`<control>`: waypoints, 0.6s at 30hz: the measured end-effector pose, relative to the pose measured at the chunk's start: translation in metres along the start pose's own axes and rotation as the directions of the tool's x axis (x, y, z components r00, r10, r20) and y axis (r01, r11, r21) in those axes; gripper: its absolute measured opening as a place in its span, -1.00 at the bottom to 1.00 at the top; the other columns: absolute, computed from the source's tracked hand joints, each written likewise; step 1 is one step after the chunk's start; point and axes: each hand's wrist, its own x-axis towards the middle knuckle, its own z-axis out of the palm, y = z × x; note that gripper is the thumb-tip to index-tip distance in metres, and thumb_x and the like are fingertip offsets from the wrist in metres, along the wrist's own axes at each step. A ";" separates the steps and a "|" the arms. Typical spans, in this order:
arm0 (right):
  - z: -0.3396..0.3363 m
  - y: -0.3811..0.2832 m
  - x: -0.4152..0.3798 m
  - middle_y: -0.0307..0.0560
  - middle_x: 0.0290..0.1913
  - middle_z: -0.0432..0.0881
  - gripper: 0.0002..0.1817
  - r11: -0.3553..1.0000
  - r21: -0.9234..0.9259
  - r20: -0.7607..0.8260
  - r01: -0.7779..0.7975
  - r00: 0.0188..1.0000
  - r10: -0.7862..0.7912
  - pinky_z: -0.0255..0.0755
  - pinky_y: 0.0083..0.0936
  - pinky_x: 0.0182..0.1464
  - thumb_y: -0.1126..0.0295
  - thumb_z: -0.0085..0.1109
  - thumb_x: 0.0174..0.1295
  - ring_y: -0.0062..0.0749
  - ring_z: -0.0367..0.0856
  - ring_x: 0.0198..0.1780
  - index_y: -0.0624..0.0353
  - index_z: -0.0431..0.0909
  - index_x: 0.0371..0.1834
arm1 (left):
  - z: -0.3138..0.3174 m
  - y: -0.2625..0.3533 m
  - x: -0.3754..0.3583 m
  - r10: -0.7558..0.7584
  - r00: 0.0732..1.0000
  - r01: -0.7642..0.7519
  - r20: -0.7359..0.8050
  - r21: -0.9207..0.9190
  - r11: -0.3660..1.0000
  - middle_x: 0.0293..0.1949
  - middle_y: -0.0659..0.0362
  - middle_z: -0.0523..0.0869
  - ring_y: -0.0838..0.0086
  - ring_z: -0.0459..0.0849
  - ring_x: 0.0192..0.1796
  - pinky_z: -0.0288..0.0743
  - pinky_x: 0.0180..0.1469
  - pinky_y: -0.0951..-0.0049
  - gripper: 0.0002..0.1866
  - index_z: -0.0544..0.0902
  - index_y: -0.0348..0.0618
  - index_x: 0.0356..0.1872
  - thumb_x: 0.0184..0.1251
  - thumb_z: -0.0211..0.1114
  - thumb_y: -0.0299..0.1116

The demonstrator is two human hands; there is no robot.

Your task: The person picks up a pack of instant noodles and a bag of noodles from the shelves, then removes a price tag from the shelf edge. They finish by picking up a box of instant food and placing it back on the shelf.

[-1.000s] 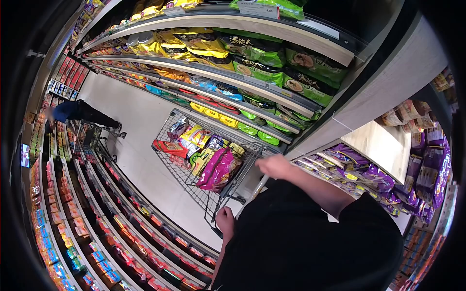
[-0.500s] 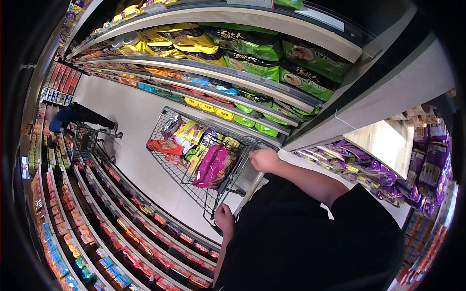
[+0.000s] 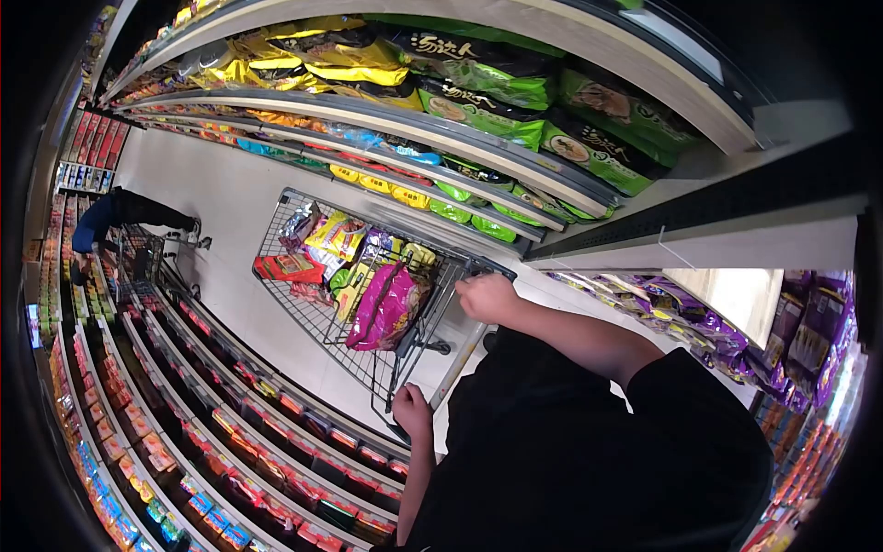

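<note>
A wire shopping cart point(image 3: 317, 345) stands in front of me with its handle side toward my body. Closed around the upper end of its handle is my right hand point(image 3: 487, 299). My left hand point(image 3: 411, 409) is a fist at the handle's lower end. Inside the basket, a large magenta bag point(image 3: 384, 308) lies nearest the handle. Beyond it are a yellow and white bag point(image 3: 338, 236), a red pack point(image 3: 292, 268) and several other packs.
Shelves with green noodle bags point(image 3: 589, 152) and yellow bags point(image 3: 276, 69) run along the top. Lower shelves of red packs point(image 3: 285, 446) line the other side. A person point(image 3: 101, 221) bends by another cart point(image 3: 140, 258) at the far left. Purple bags point(image 3: 809, 340) hang at right.
The cart and both my hands appear farther left in view, still together. The green noodle bags look larger and closer. The other person and cart have shifted left in view.
</note>
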 end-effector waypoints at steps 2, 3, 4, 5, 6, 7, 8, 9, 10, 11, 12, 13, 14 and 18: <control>0.000 0.000 0.007 0.03 -0.36 0.76 -0.82 1.000 0.005 0.014 0.006 1.000 -0.006 0.67 0.02 -0.26 0.28 0.15 0.35 0.04 0.82 -0.29 0.15 0.64 -0.27 | -0.003 0.009 0.003 -0.031 1.000 0.031 0.005 -0.001 1.000 -0.59 -0.10 0.52 0.14 0.49 -0.56 0.35 -0.37 0.05 -0.51 0.53 -0.39 -0.49 0.68 0.18 -0.21; 0.001 0.000 0.010 0.02 -0.36 0.76 -0.82 1.000 0.002 0.015 0.009 1.000 -0.009 0.67 0.01 -0.26 0.28 0.15 0.35 0.04 0.82 -0.30 0.15 0.63 -0.27 | -0.005 0.009 0.004 -0.047 0.999 0.047 0.009 -0.008 0.999 -0.60 -0.09 0.52 0.15 0.50 -0.56 0.35 -0.37 0.06 -0.51 0.53 -0.38 -0.49 0.68 0.18 -0.21; 0.005 0.000 0.012 0.02 -0.36 0.76 -0.82 1.000 0.006 0.026 0.008 1.000 -0.008 0.67 0.01 -0.26 0.28 0.15 0.35 0.04 0.82 -0.30 0.15 0.63 -0.27 | -0.002 0.000 0.008 -0.038 0.999 0.039 -0.009 0.020 0.999 -0.60 -0.07 0.54 0.17 0.51 -0.57 0.38 -0.38 0.08 -0.51 0.53 -0.37 -0.49 0.69 0.16 -0.21; 0.008 0.001 0.015 0.02 -0.36 0.76 -0.83 0.999 0.018 -0.008 0.029 1.000 -0.029 0.67 0.01 -0.26 0.29 0.15 0.35 0.03 0.82 -0.29 0.14 0.63 -0.26 | -0.001 -0.004 0.011 -0.050 0.999 0.050 -0.006 0.021 0.999 -0.60 -0.07 0.54 0.17 0.51 -0.57 0.38 -0.38 0.08 -0.51 0.53 -0.37 -0.49 0.69 0.16 -0.21; 0.009 -0.001 0.016 0.02 -0.36 0.76 -0.84 0.998 0.019 -0.047 0.054 0.997 -0.054 0.68 0.01 -0.25 0.29 0.15 0.35 0.03 0.83 -0.29 0.13 0.63 -0.24 | -0.003 -0.006 0.012 -0.037 0.999 0.038 -0.037 0.024 0.999 -0.60 -0.07 0.55 0.18 0.51 -0.57 0.38 -0.37 0.08 -0.51 0.53 -0.37 -0.49 0.69 0.16 -0.22; 0.009 -0.002 0.020 0.02 -0.36 0.76 -0.84 0.998 0.021 -0.030 0.056 0.998 -0.055 0.68 0.01 -0.25 0.29 0.15 0.35 0.03 0.83 -0.29 0.13 0.63 -0.24 | -0.004 0.000 0.014 -0.034 0.997 0.036 -0.063 0.036 0.999 -0.59 -0.06 0.56 0.19 0.52 -0.57 0.39 -0.37 0.09 -0.51 0.53 -0.37 -0.49 0.70 0.15 -0.22; 0.009 -0.003 0.023 0.01 -0.35 0.78 -0.84 0.996 0.064 -0.029 0.055 0.998 -0.053 0.68 0.01 -0.25 0.29 0.16 0.36 0.03 0.83 -0.28 0.10 0.66 -0.17 | -0.007 0.004 0.016 -0.043 0.997 0.045 -0.059 0.029 0.999 -0.58 -0.07 0.59 0.18 0.53 -0.56 0.39 -0.37 0.08 -0.52 0.54 -0.37 -0.49 0.70 0.15 -0.23; 0.005 -0.005 0.026 0.01 -0.34 0.79 -0.82 0.993 0.105 -0.026 0.051 0.998 -0.048 0.69 0.01 -0.24 0.29 0.16 0.37 0.03 0.84 -0.28 0.07 0.68 -0.10 | -0.013 0.015 0.018 -0.103 0.994 0.102 -0.028 -0.030 0.994 -0.57 -0.08 0.58 0.16 0.53 -0.54 0.39 -0.36 0.08 -0.53 0.55 -0.38 -0.48 0.69 0.16 -0.25; -0.003 -0.008 0.030 0.04 -0.32 0.80 -0.75 0.976 0.214 -0.002 0.027 1.000 -0.027 0.68 0.00 -0.24 0.27 0.17 0.44 0.04 0.83 -0.29 -0.01 0.71 0.08 | -0.011 0.001 0.022 -0.070 0.996 0.070 -0.045 -0.014 0.997 -0.56 -0.09 0.58 0.15 0.53 -0.52 0.39 -0.35 0.08 -0.54 0.54 -0.39 -0.48 0.68 0.17 -0.25; -0.015 -0.010 0.031 0.04 -0.32 0.80 -0.75 0.977 0.210 0.009 0.023 1.000 -0.026 0.68 0.00 -0.24 0.27 0.17 0.44 0.04 0.83 -0.29 -0.01 0.71 0.08 | -0.009 -0.013 0.027 -0.032 0.998 0.032 -0.063 0.002 0.999 -0.55 -0.10 0.58 0.13 0.53 -0.51 0.39 -0.34 0.08 -0.54 0.54 -0.39 -0.47 0.68 0.17 -0.26; -0.031 -0.014 0.033 0.05 -0.32 0.80 -0.74 0.933 0.360 -0.043 -0.009 0.999 0.026 0.67 -0.02 -0.25 0.27 0.18 0.48 0.04 0.83 -0.30 -0.02 0.71 0.14 | -0.011 -0.015 0.030 -0.023 0.997 0.024 -0.072 0.025 0.999 -0.52 -0.11 0.58 0.10 0.53 -0.48 0.39 -0.32 0.07 -0.56 0.54 -0.40 -0.46 0.67 0.19 -0.28; -0.051 -0.025 0.034 0.06 -0.31 0.80 -0.73 0.869 0.494 -0.097 -0.022 0.992 0.081 0.66 -0.03 -0.26 0.27 0.19 0.51 0.05 0.82 -0.30 -0.03 0.71 0.19 | -0.017 -0.015 0.032 -0.023 0.996 0.026 -0.081 0.035 0.999 -0.51 -0.12 0.58 0.07 0.53 -0.47 0.39 -0.32 0.06 -0.58 0.54 -0.39 -0.46 0.66 0.19 -0.30; -0.077 -0.029 0.033 0.08 -0.32 0.78 -0.74 0.842 0.536 -0.117 -0.057 0.983 0.141 0.64 -0.13 -0.28 0.27 0.23 0.55 -0.02 0.80 -0.35 -0.03 0.71 0.21 | -0.019 -0.016 0.037 -0.005 0.996 0.009 -0.087 0.052 0.999 -0.51 -0.12 0.58 0.06 0.53 -0.47 0.39 -0.32 0.06 -0.59 0.54 -0.39 -0.46 0.65 0.20 -0.31; -0.161 -0.003 0.019 -0.07 -0.30 0.76 -0.80 0.867 0.482 -0.474 -0.123 0.796 0.377 0.57 -0.46 -0.30 0.42 0.27 0.56 -0.52 0.69 -0.40 0.14 0.77 0.14 | -0.028 -0.017 0.052 0.049 0.992 -0.045 -0.113 0.033 0.998 -0.54 -0.08 0.52 0.12 0.46 -0.49 0.35 -0.33 0.08 -0.57 0.49 -0.38 -0.49 0.67 0.20 -0.32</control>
